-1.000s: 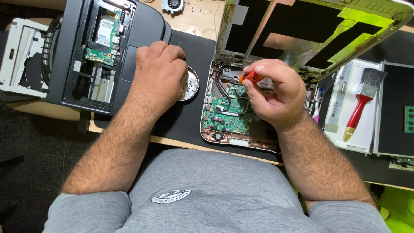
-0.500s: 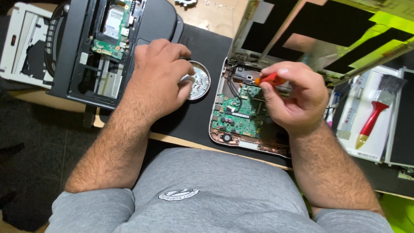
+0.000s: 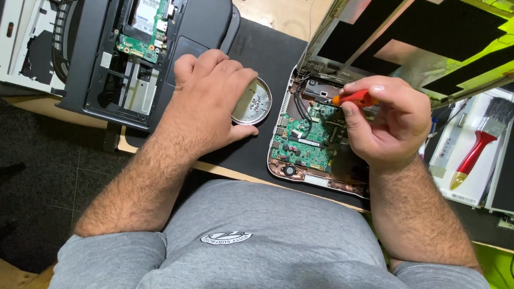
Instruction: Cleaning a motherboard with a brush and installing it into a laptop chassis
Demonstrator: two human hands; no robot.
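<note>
An opened small laptop base [image 3: 300, 174] with a green circuit board [image 3: 305, 139] lies on a black mat, its lid [image 3: 407, 37] raised behind it. My right hand [image 3: 388, 123] grips an orange-handled screwdriver [image 3: 354, 98] over the board's upper part. My left hand [image 3: 211, 99] rests on the mat, fingers curled over the edge of a round silver tin lid [image 3: 256, 104] that holds small screws.
A dismantled black laptop chassis [image 3: 96, 75] with its own green board lies at the upper left, a white device [image 3: 21, 48] beside it. A red-handled brush [image 3: 479, 147] rests on a white panel [image 3: 455, 187] at the right. The black mat [image 3: 251, 155] reaches the desk's front edge.
The view has shifted, so everything sits further right and lower in the picture. Both hands keep their places, the left at the tin lid, the right on the screwdriver.
</note>
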